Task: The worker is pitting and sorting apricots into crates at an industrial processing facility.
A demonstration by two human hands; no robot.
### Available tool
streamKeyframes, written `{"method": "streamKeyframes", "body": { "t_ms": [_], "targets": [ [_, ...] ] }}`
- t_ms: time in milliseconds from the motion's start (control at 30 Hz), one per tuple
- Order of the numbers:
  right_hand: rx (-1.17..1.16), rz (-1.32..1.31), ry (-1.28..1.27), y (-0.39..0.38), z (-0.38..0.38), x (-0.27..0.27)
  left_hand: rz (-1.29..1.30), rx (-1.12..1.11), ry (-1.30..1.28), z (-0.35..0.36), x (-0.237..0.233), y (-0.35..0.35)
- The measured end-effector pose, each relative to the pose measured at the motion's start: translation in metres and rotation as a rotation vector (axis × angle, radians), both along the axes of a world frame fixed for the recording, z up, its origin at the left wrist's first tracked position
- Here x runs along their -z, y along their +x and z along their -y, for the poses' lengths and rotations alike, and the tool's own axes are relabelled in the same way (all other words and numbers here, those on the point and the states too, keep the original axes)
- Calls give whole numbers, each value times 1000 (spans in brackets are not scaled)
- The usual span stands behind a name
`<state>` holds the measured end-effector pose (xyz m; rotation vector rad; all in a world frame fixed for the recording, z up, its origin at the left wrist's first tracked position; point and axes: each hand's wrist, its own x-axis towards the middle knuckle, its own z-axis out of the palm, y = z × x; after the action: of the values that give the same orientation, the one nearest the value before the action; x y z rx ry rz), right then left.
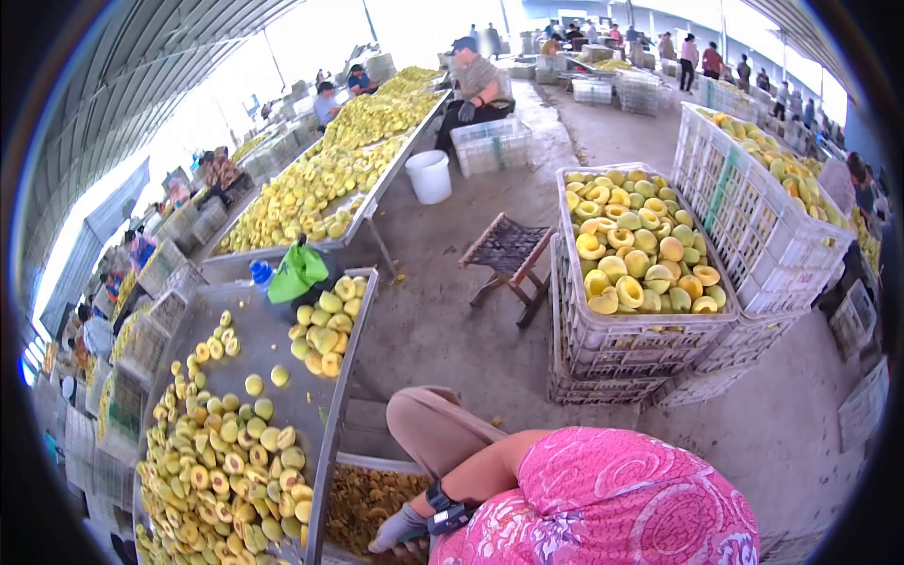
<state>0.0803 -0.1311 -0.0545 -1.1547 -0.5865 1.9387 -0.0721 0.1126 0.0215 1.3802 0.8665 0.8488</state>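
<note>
My right hand [399, 529], in a pale glove with dark bands at the wrist, is at the bottom centre over a bin of brownish fruit pieces [363, 499]. Its fingers look curled round something small and greenish that I cannot make out. Left of it stands a metal table [306, 400] with a large heap of yellow-green halved fruit [231, 461]. A smaller pile [328, 325] lies at the table's far right corner, beside a green bag [298, 271] and a blue bottle cap [261, 272]. My left hand is out of view.
Stacked crates [617, 353] of halved fruit stand at the right, with taller crates [744, 226] behind. A woven folding stool [508, 247] and a white bucket [429, 179] are on the floor. A seated person [480, 85] is beside a long fruit-covered table [363, 209].
</note>
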Motion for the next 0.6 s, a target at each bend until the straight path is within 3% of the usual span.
{"method": "streamKeyframes", "body": {
  "t_ms": [33,67,100,133,167,200,233,300,333,400,600],
  "targets": [
    [18,100,0,3,-3,9,207,3,-143,-4,6,23],
    [29,127,-10,5,8,-13,652,678,-540,-60,55,49],
    [133,260,-29,1,18,-35,765,953,-392,-121,110,83],
    [154,268,-29,0,13,-31,720,605,-352,-41,63,98],
    [224,318,155,-1,13,-29,614,262,-309,46,9,112],
    [223,228,139,-5,14,-46,856,286,-787,92,-30,102],
    [136,-43,87,5,10,-61,854,151,-732,79,-18,82],
    [262,292,101,3,10,-78,941,522,-639,48,40,48],
    [280,333,169,7,7,-72,867,215,-667,79,9,61],
    [329,363,324,6,7,-77,801,201,-653,85,9,62],
    [316,495,356,2,2,-96,919,269,-646,101,33,55]
  ]
}}
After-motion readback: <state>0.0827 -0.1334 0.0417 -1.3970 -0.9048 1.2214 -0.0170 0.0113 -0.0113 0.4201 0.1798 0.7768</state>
